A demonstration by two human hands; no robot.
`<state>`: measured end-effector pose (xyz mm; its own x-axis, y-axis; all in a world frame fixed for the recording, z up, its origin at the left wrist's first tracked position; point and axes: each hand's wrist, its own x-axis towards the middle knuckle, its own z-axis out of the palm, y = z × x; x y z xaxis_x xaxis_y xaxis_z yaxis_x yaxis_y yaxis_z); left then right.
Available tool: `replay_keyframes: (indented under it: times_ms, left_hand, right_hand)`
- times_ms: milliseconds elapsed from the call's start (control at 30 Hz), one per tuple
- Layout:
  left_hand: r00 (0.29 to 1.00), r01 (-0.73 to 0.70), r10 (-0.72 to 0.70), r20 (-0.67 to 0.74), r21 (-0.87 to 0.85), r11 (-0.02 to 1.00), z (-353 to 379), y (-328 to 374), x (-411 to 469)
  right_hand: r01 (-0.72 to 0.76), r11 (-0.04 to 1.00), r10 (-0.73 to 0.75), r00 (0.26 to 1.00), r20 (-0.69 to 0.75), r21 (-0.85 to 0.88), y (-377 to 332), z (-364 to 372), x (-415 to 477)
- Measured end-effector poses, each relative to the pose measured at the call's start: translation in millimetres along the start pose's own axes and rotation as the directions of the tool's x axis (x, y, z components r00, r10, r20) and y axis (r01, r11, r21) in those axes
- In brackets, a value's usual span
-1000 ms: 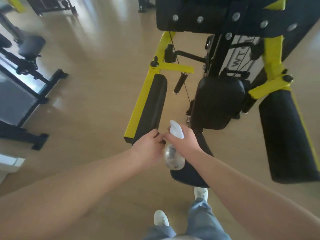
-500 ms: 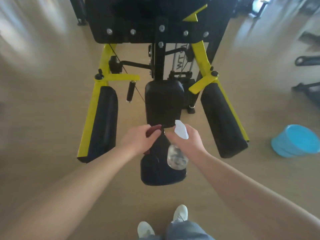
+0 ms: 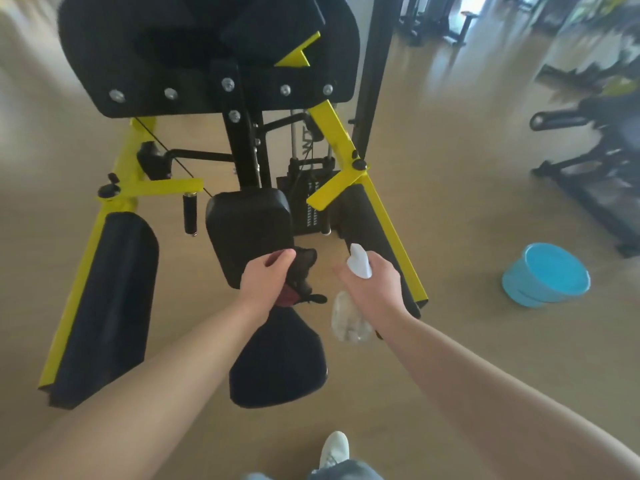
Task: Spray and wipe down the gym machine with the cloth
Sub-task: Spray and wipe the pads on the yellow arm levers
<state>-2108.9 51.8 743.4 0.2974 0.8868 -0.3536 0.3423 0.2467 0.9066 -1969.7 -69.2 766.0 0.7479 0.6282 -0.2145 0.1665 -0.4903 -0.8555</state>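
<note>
The machine (image 3: 242, 98) is black with a bright yellow frame (image 3: 88, 268), plain black pads (image 3: 114, 299) and silver bolts (image 3: 227, 84). The cloth (image 3: 301, 271) is dark red and black. The bottle (image 3: 349, 323) is clear with a white head (image 3: 360, 263). The basin (image 3: 547, 275) is sky blue, the floor (image 3: 485, 237) tan, the shoe (image 3: 334, 448) white and the jeans (image 3: 346, 471) faded blue.

open floor gaps between seat (image 3: 277, 362) and side pads (image 3: 107, 306); bucket (image 3: 545, 275) right

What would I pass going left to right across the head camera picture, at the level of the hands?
In order: left pad → left hand gripping the cloth → right hand holding the spray bottle → blue tub. The right pad is left out, since the right hand overlaps it.
</note>
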Motion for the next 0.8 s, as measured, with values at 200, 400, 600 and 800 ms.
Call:
replay_keyframes:
  times_ms: [200, 400, 600, 800]
  left_hand:
    - [0.994, 0.099, -0.094, 0.064, -0.091, 0.991, 27, 18, 6]
    - [0.984, 0.123, -0.105, 0.140, -0.123, 0.985, 32, 32, 23]
    - [0.940, 0.288, -0.250, 0.234, -0.146, 0.946, 38, 29, 43]
    - [0.856, 0.440, -0.380, 0.352, -0.109, 0.891, 34, 29, 76]
  right_hand:
    - [0.003, 1.000, -0.002, 1.000, 0.030, -0.009, -2, -7, 15]
    - [0.005, 1.000, -0.006, 1.000, -0.027, -0.031, -6, -9, 22]
    - [-0.091, 0.994, 0.085, 0.993, -0.083, -0.068, -14, -4, 28]
    - [-0.147, 0.984, 0.126, 0.973, -0.193, -0.099, -27, 23, 21]
